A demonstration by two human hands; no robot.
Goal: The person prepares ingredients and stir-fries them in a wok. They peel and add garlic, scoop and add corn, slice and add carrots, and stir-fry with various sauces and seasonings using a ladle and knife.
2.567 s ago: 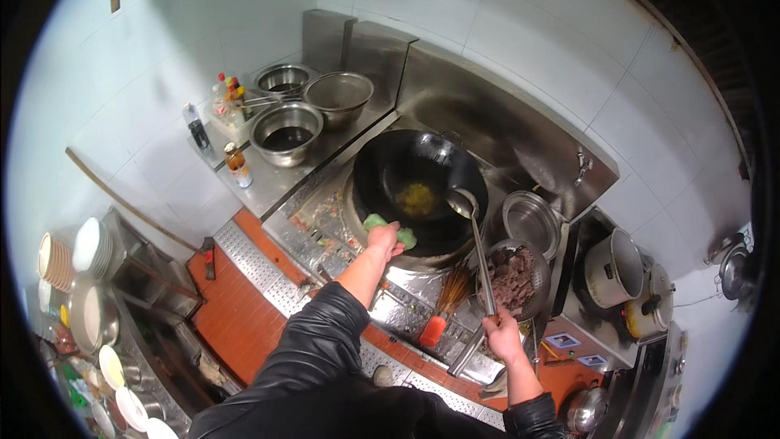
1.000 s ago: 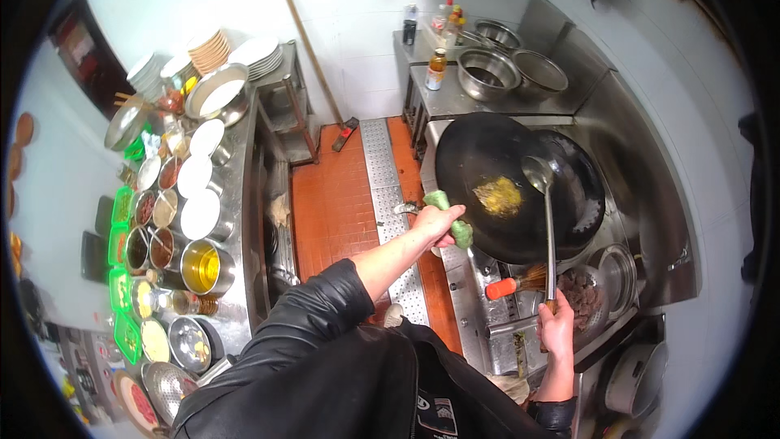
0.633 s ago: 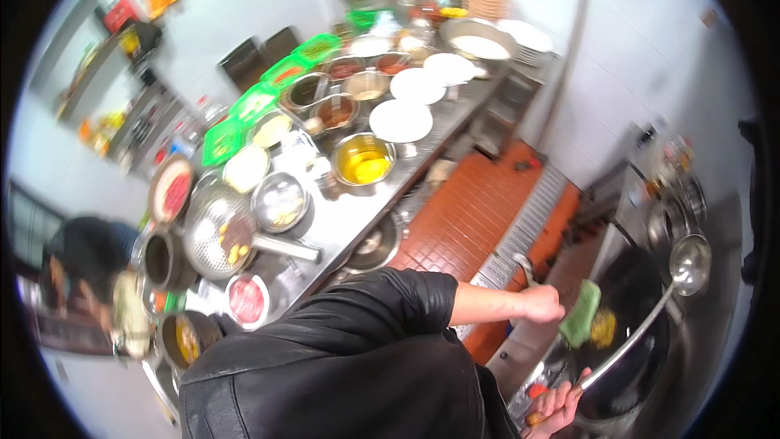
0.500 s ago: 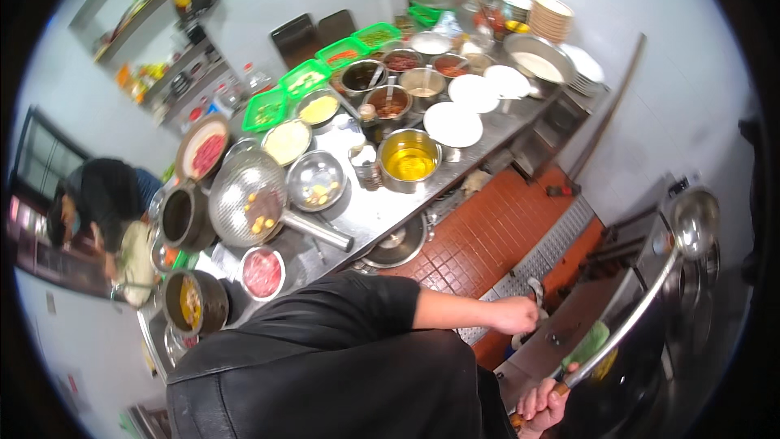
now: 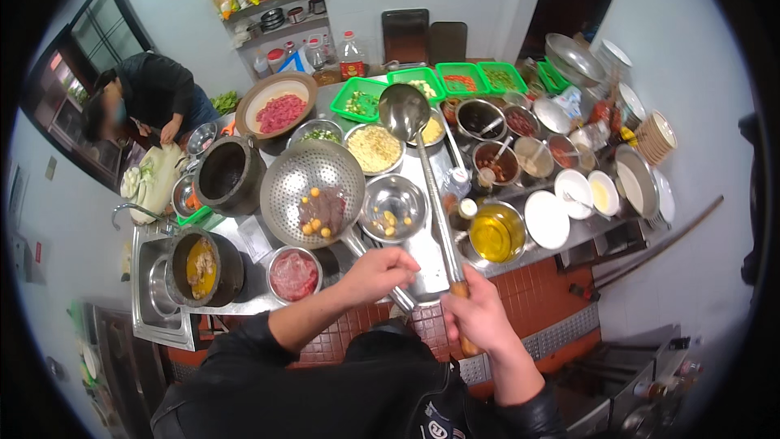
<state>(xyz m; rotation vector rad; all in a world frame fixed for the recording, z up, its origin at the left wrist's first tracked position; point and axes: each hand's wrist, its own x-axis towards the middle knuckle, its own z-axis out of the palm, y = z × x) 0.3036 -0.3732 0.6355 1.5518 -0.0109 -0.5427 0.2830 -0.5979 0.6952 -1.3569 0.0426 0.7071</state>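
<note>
My right hand is closed round the wooden grip of a long steel ladle, whose bowl reaches over the far side of the table. My left hand is over the handle of a large perforated strainer, its thumb and fingers apart; whether it touches the handle, I cannot tell. Dark meat slices and small yellow balls lie in the strainer. Beside it sits a steel bowl with more yellow pieces. A bowl of raw pink meat stands left of my left hand. Right of the ladle is a pot of yellow oil.
Two dark pots stand at the left by a sink. Green trays of chopped vegetables line the back. White plates and sauce pots are at the right. A co-worker bends over cabbage at far left.
My view has turned from the stove side to face the table. The ladle has swung from the right to over the table in my right hand. My left hand has moved to the strainer's handle.
</note>
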